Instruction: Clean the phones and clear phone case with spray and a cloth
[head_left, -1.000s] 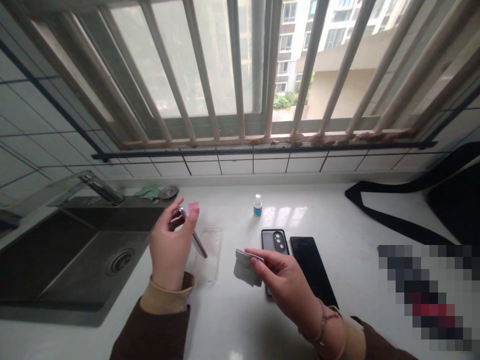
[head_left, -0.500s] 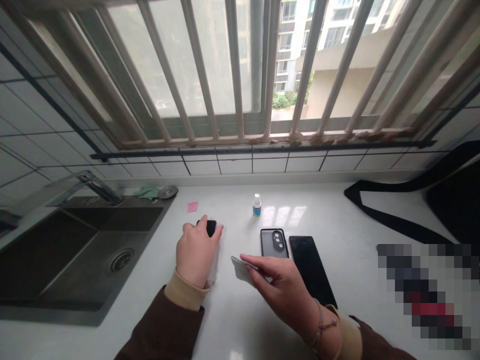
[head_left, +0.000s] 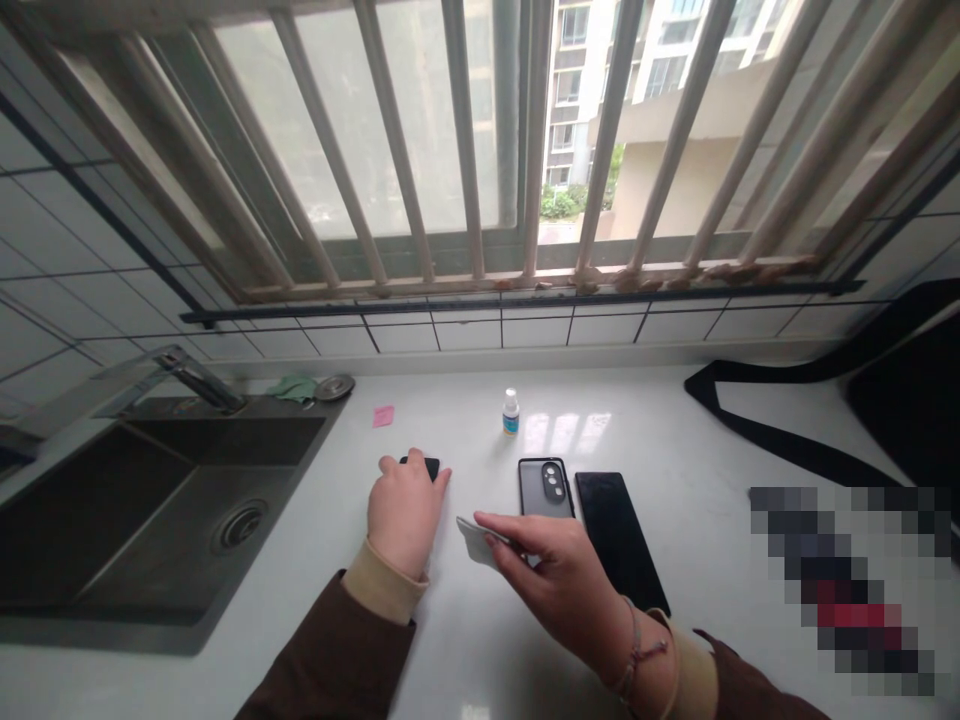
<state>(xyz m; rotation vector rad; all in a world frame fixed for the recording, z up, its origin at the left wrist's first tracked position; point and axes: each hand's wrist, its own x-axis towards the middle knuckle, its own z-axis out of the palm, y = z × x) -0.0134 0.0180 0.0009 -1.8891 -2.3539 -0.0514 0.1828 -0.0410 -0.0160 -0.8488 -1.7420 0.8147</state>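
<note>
On the white counter, my left hand (head_left: 406, 513) is wrapped over a black phone-like object (head_left: 431, 467), whose far end shows past the fingers. My right hand (head_left: 546, 567) pinches a thin grey-white cloth (head_left: 478, 543) between thumb and fingers, raised over the counter. Just beyond the right hand lies a dark-rimmed phone case (head_left: 541, 490) with camera holes, partly covered by that hand. Beside the case, a black phone or tablet (head_left: 619, 535) lies flat, its near end close to my right wrist. A small white-capped bottle (head_left: 511, 412) with a blue label stands upright farther back.
A dark sink (head_left: 172, 520) with a faucet (head_left: 199, 380) is at the left. Near its back corner are a green cloth (head_left: 293, 388) and a metal strainer (head_left: 334, 387). A pink note (head_left: 383, 416) lies on the counter. A black strap (head_left: 780, 433) and a blurred item are at the right.
My left hand has shifted slightly right and nearer to me, with the black object under it. The right hand still pinches the cloth, nearly unmoved.
</note>
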